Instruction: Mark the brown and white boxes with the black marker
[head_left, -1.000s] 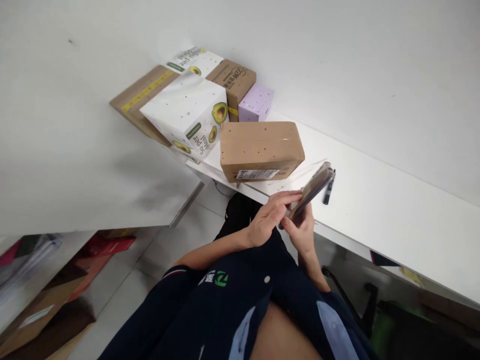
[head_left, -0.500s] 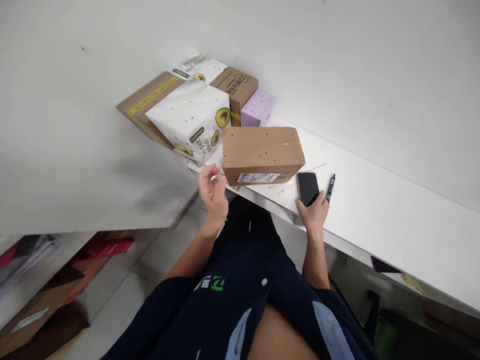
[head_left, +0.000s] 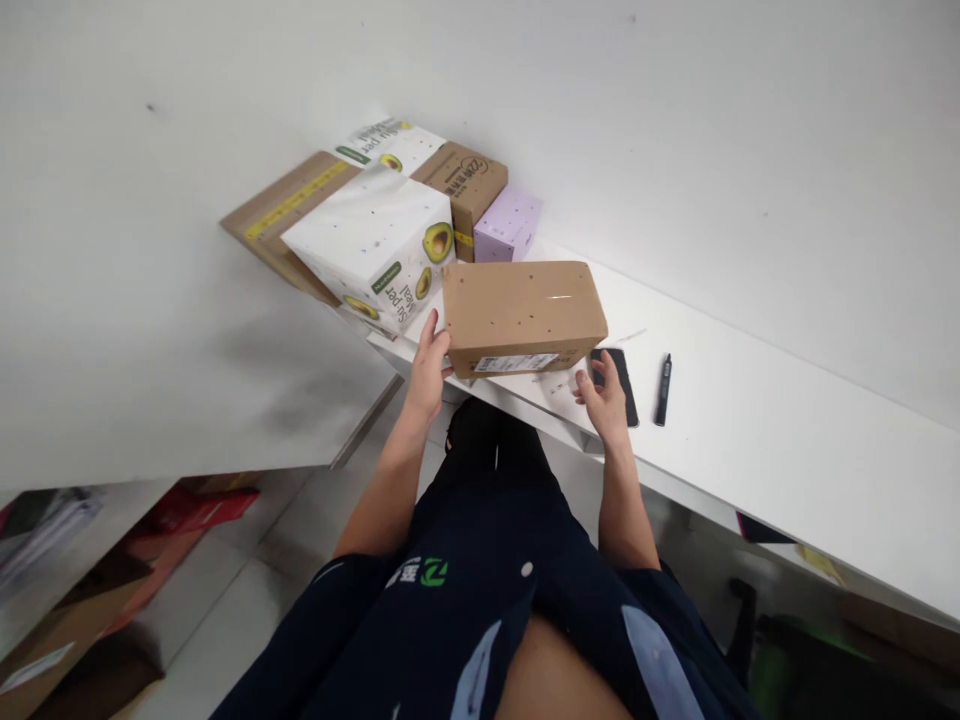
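Note:
A brown cardboard parcel point(head_left: 521, 310) with a white label on its near side lies on the white table point(head_left: 750, 420). My left hand point(head_left: 429, 365) presses flat against the parcel's left end. My right hand point(head_left: 604, 395) hovers open just off its right near corner, fingers spread, not clearly touching it. A black phone point(head_left: 625, 385) lies flat on the table right behind that hand, and a black marker pen point(head_left: 663, 388) lies a little further right.
Behind the parcel stand a white box printed with avocados point(head_left: 375, 245), a flat brown carton point(head_left: 281, 215), another brown box point(head_left: 465, 185) and a small lilac box point(head_left: 508, 225). A white wall runs behind. Cartons point(head_left: 67, 620) sit on the floor at lower left.
A second ago both hands held the phone. The right hand laid it on the table beside the pen, then let go. Both hands moved to the ends of the brown parcel.

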